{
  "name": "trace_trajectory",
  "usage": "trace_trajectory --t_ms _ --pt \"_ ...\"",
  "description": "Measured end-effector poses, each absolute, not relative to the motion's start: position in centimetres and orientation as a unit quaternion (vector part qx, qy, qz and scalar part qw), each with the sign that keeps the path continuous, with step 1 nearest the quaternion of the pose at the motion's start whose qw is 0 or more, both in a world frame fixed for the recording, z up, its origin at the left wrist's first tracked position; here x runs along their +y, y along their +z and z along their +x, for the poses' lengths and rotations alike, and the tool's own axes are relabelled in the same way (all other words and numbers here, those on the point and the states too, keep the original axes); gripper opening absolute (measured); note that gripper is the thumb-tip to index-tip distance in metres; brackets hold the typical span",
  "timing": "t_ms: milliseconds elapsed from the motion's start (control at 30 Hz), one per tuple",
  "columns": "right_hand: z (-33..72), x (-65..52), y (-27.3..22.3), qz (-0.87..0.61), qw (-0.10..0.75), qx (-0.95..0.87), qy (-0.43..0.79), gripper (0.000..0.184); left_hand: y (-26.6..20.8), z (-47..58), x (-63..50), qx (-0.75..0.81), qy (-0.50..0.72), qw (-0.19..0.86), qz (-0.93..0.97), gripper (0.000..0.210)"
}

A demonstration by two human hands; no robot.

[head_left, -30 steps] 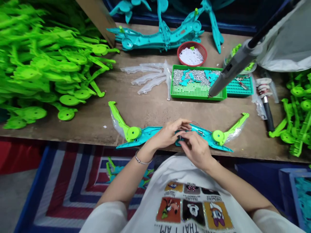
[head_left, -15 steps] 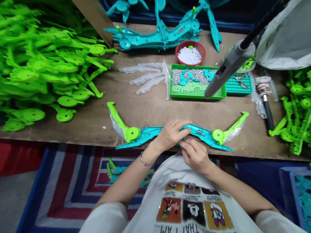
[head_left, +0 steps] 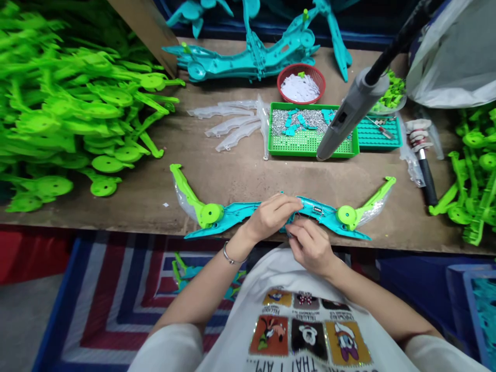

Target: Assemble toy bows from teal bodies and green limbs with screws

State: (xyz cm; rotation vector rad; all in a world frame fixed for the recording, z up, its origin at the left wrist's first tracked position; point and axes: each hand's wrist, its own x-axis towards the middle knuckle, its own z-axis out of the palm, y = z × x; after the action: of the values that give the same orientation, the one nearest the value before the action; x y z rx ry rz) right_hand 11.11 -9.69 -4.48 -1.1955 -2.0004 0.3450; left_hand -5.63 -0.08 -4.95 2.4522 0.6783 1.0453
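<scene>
A turquoise toy bow shell lies across the table's front edge, open side up, with a green arm at its left end and another green arm at its right. Clear plastic pieces sit along both arms. Over the middle of the shell, my left hand is closed, its fingertips against the plastic. Just to its right my right hand pinches at the shell's near edge; what lies between its fingertips is hidden. Thin wires and a small metal part show inside the shell.
Green parts are heaped at left and right. Beyond the bow stand a green tray of screws, a red basket of white pieces and a hanging grey screwdriver. Clear strips and a black-handled tool lie nearby.
My left fingers have drawn closer together and shifted slightly on the shell's middle. My right hand stays almost in place. The hanging screwdriver has swung a little to the left.
</scene>
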Motion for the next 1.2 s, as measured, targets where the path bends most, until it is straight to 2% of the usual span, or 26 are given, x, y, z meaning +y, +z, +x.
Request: trace_trajectory --t_ms 433,567,733,900,1200 --pt "11.0 -9.6 -4.2 -0.471 0.385 -0.779 0.149 0.029 -5.1 -5.4 0.0 0.213 0.400 0.221 0.864 0.015" --pt "11.0 -9.5 -4.3 -0.471 0.385 -0.780 0.147 0.028 -5.1 -5.2 0.0 0.201 0.401 0.251 0.858 0.022" --pt "11.1 -9.7 -4.9 -0.479 0.380 -0.780 0.134 0.031 -4.5 -5.2 0.1 0.151 0.392 0.198 0.886 0.031" --pt "11.1 -9.6 -5.0 -0.486 0.376 -0.781 0.113 0.027 -3.9 -5.3 0.5 0.117 0.372 0.159 0.907 0.034" --pt "11.2 -9.6 -4.8 -0.471 0.385 -0.778 0.156 0.032 -4.4 -5.9 0.3 0.269 0.269 0.135 0.915 0.008"
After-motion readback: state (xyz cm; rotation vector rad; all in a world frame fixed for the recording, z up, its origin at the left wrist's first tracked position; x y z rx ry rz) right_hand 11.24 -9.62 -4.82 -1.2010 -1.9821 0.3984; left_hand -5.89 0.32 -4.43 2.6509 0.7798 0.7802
